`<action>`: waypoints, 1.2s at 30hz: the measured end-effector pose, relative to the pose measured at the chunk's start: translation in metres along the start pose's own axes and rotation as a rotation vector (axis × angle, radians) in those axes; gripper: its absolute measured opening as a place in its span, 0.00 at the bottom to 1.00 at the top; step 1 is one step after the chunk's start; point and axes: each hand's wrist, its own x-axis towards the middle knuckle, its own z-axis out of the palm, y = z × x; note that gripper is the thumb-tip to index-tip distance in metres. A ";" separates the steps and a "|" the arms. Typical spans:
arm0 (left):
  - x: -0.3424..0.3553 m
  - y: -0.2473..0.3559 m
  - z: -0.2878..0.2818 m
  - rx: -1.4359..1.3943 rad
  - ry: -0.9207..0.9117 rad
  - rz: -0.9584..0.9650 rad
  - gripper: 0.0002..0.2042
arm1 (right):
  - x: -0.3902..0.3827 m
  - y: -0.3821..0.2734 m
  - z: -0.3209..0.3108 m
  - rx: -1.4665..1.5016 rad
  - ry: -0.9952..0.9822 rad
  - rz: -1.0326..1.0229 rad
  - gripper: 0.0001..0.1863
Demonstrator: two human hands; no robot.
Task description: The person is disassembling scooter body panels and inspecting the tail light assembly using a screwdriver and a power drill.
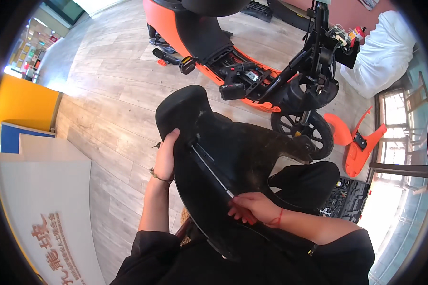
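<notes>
A large, curved black plastic panel [214, 156], scuffed and dusty in places, lies across my lap. My left hand [165, 156] grips its left edge, the thumb resting on top and the other fingers hidden behind it. In my right hand [257, 207] is a screwdriver [213, 172] with a long metal shaft and a reddish handle mostly covered by my fingers. Its shaft slants up and left over the panel, and the tip reaches a dark recess near my left hand. Whether the tip sits in a screw cannot be made out.
Beyond the panel stands an orange and black scooter [185, 33] with its frame exposed; a cordless drill [235, 80] rests on it. Orange body parts [359, 149] and an open toolbox [349, 199] lie on the right. A white board [45, 190] stands at left.
</notes>
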 end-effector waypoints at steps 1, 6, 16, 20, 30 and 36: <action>-0.001 0.001 0.000 0.013 0.021 0.003 0.20 | 0.001 0.002 0.000 0.011 -0.021 -0.011 0.17; -0.002 0.002 -0.002 0.049 -0.001 0.001 0.20 | -0.002 0.009 0.001 -0.838 0.558 -0.448 0.15; 0.001 -0.001 -0.001 0.029 0.005 -0.003 0.20 | -0.007 -0.001 -0.002 0.238 0.028 -0.017 0.18; -0.001 -0.001 -0.001 0.002 0.011 -0.014 0.20 | -0.003 0.002 0.005 0.031 -0.001 -0.051 0.19; 0.000 -0.002 -0.001 -0.003 -0.032 -0.017 0.21 | -0.012 0.010 0.008 -0.685 0.476 -0.414 0.19; 0.000 -0.002 0.002 0.011 -0.035 -0.014 0.21 | -0.007 0.003 -0.011 0.199 0.071 0.024 0.19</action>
